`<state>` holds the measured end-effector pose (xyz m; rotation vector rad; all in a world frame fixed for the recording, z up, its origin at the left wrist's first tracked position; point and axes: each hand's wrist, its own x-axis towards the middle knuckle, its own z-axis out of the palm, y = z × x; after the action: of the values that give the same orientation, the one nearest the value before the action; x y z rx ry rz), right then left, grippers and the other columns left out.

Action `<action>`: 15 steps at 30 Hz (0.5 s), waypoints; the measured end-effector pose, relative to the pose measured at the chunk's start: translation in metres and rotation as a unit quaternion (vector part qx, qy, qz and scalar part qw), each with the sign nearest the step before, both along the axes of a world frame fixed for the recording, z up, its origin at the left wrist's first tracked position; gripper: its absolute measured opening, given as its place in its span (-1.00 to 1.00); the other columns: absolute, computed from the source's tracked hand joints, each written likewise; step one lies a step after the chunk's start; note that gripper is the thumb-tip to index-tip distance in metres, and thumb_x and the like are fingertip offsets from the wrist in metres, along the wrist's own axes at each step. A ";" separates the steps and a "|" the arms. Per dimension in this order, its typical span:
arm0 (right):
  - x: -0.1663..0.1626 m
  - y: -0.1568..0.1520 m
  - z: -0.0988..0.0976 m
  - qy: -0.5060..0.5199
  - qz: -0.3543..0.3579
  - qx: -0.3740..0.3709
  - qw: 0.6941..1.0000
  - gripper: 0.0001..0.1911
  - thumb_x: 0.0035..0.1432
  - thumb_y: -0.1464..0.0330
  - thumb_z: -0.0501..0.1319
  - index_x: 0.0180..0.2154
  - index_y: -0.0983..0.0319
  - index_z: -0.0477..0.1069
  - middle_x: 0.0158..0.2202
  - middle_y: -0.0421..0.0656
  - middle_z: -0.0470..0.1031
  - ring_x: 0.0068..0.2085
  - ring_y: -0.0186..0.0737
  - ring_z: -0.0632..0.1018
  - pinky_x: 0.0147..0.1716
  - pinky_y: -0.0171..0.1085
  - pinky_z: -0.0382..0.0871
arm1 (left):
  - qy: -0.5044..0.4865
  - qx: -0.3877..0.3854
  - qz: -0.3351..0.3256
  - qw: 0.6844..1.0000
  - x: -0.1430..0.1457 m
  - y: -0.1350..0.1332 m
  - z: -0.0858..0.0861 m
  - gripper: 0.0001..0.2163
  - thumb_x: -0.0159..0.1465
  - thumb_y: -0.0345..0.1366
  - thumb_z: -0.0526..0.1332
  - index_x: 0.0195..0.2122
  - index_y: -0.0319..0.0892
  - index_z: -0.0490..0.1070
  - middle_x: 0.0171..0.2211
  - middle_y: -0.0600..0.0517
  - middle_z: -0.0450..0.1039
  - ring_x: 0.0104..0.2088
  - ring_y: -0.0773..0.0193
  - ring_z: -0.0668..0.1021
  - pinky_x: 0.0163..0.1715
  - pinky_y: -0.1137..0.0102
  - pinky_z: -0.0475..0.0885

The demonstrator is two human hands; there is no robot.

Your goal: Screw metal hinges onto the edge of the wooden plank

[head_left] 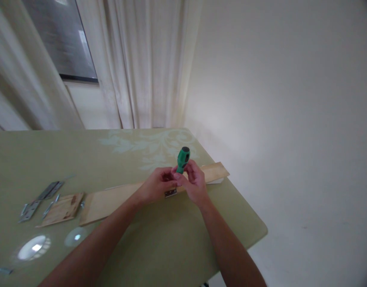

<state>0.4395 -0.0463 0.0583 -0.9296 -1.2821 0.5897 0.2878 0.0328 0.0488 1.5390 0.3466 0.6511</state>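
Observation:
A screwdriver with a green and black handle stands nearly upright, leaning slightly right, above a long pale wooden board. My right hand has its fingers closed around the lower part of the handle. Close against it, my left hand is closed in a pinch near the screwdriver's shaft; what lies between its fingertips is hidden. A dark metal hinge sits at the board's near edge, just below both hands. The screwdriver's tip is covered by my fingers.
Left of the board lies a small wooden piece with screws on and beside it. Farther left are metal hinges. A small metal part lies near the front left. The green table's right edge runs beside a white wall.

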 end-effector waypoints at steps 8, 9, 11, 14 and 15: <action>0.002 -0.002 0.000 -0.006 0.013 -0.016 1.000 -0.58 0.35 0.19 0.34 0.19 0.09 0.49 -0.06 -0.11 0.66 0.00 -0.14 0.63 0.13 -0.10 0.50 | 0.012 0.073 -0.034 0.997 -0.005 -0.003 0.022 -0.75 0.34 -0.11 0.34 -0.26 -0.19 0.66 -0.02 -0.15 0.62 0.03 0.04 0.58 0.05 0.20 0.48; 0.001 -0.003 0.001 -0.004 0.014 -0.017 1.000 -0.55 0.34 0.19 0.34 0.22 0.09 0.47 -0.05 -0.11 0.66 -0.01 -0.14 0.63 0.12 -0.11 0.52 | 0.014 0.081 -0.026 0.996 -0.005 -0.003 0.023 -0.76 0.33 -0.11 0.34 -0.27 -0.19 0.66 -0.04 -0.14 0.63 0.02 0.03 0.58 0.04 0.20 0.49; 0.000 -0.003 0.001 -0.001 0.009 -0.012 1.000 -0.51 0.32 0.18 0.36 0.23 0.10 0.45 -0.05 -0.09 0.66 -0.03 -0.14 0.63 0.09 -0.11 0.54 | 0.024 0.094 -0.007 0.995 -0.005 -0.003 0.022 -0.78 0.31 -0.12 0.36 -0.28 -0.17 0.67 -0.12 -0.09 0.65 -0.01 0.04 0.59 0.01 0.22 0.49; 0.000 -0.002 0.000 -0.002 0.007 -0.002 1.000 -0.57 0.28 0.19 0.40 0.15 0.11 0.51 -0.07 -0.08 0.66 -0.04 -0.13 0.64 0.10 -0.10 0.54 | 0.036 0.086 0.035 0.995 -0.004 -0.004 0.017 -0.79 0.28 -0.15 0.38 -0.34 -0.20 0.64 -0.30 -0.03 0.63 -0.19 0.12 0.60 -0.13 0.29 0.49; 0.000 -0.002 -0.001 0.000 0.010 -0.002 1.000 -0.59 0.28 0.20 0.41 0.12 0.12 0.52 -0.07 -0.08 0.66 -0.04 -0.13 0.65 0.10 -0.09 0.54 | 0.038 0.075 0.045 0.995 -0.003 -0.004 0.015 -0.79 0.27 -0.15 0.39 -0.35 -0.22 0.61 -0.35 -0.01 0.60 -0.25 0.16 0.59 -0.19 0.31 0.48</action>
<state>0.4397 -0.0485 0.0575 -0.9206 -1.2928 0.6071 0.2847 0.0287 0.0636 1.7028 0.4338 0.7023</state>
